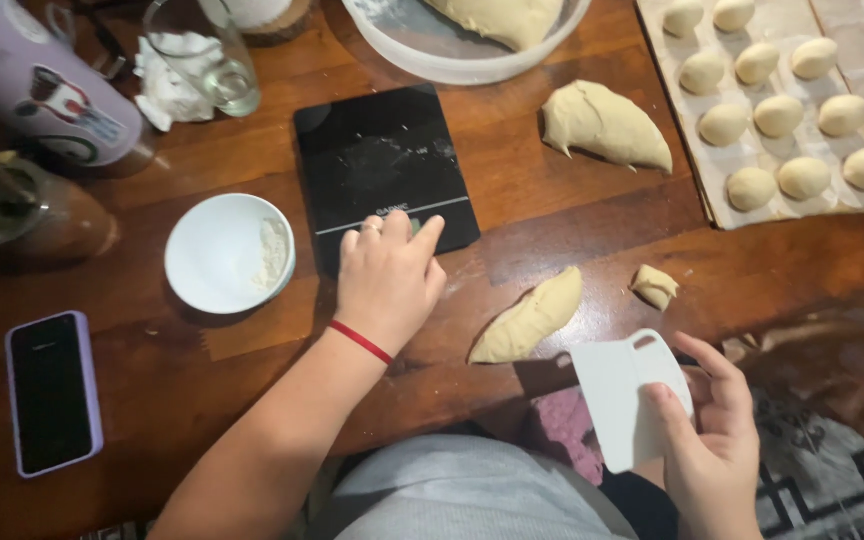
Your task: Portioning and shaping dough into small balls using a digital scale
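Nearest the lens, gripping a white plastic dough scraper (pixel 624 396) upright at the table's near edge: the right hand (pixel 714 440), fingers closed around the scraper's lower right side, thumb pressing on its face. Reaching further in, over a dark wooden table (pixel 202 390): the left hand (pixel 388 278), a red string around its wrist, fingers loosely curled and empty, fingertips resting on the front edge of a black kitchen scale (pixel 382 170) — right at the display strip. Lying just right of that hand, between the two hands: a long tapered piece of dough (pixel 532 318), touching neither. Sitting just beyond it to the right: a small dough scrap (pixel 654 286). Further back, right of the scale: a larger dough lump (pixel 604 125). Resting at the top edge: a pale bowl (pixel 422 55) holding more dough. Filling the upper right: a paper-lined tray (pixel 722 190) carrying rows of shaped dough balls (pixel 778 115). Standing left of the scale: a small white dish (pixel 217 255) with a little flour in it. Lying near the left edge: a phone in a lilac case (pixel 52 392), screen dark. Crowding the upper left corner — a patterned bottle (pixel 37 85), a glass jar (pixel 12 205), a clear tumbler (pixel 202 55).
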